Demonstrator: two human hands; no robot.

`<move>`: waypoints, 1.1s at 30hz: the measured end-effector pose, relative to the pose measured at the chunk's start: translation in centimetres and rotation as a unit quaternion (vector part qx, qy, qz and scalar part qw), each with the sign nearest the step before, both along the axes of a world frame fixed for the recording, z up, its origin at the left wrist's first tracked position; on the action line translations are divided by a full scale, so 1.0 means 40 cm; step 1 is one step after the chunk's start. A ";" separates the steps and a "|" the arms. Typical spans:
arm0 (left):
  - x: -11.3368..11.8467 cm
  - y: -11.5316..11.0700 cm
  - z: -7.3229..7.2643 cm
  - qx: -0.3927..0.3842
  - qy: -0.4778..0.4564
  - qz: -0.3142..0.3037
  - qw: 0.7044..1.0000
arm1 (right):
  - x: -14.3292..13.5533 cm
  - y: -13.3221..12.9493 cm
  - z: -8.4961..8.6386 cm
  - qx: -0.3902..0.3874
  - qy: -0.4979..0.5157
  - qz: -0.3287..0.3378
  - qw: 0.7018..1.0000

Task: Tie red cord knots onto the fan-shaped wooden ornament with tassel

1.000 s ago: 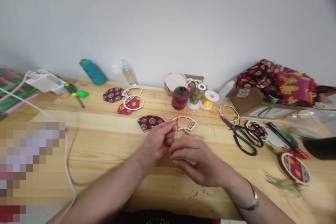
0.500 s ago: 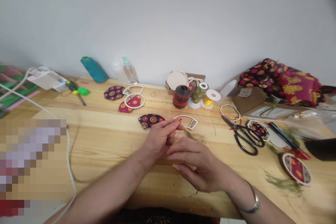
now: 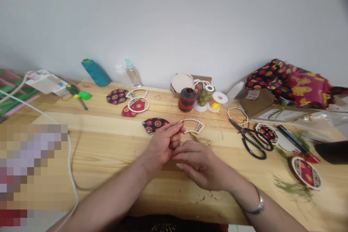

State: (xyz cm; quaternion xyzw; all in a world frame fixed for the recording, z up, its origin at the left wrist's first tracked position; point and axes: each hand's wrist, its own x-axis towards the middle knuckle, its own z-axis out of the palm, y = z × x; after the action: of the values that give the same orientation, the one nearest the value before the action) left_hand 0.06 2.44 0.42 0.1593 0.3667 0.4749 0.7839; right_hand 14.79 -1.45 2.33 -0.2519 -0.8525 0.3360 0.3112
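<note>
Over the middle of the table, my left hand pinches a thin red cord between thumb and fingertips. Just below and to the right is my right hand, its fingers drawn together by the left palm where the cord runs down; its fingertips are partly hidden. Beyond the hands lies a fan-shaped wooden frame with lattice ends and a green tassel at its lower edge. A dark patterned fan-shaped fabric piece rests behind my left hand.
Black-handled scissors lie to the right, near an oval ornament and a black marker. Thread spools stand at the back. A screwdriver and a teal thread cone are back left. A white cable crosses the left side.
My left fingertips have shifted slightly left and up with the red cord. My right hand has moved a little up and left, closer to the left palm.
</note>
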 end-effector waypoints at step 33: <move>0.010 -0.035 0.007 0.271 0.371 0.061 0.886 | 0.008 0.022 0.003 -0.190 0.228 -0.369 0.881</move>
State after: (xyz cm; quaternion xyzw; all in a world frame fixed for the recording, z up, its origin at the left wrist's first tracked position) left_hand 0.48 1.05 0.68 0.5074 0.4973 0.5086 0.4864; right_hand 15.10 -0.59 2.44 -0.5190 -0.5227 0.4008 0.5448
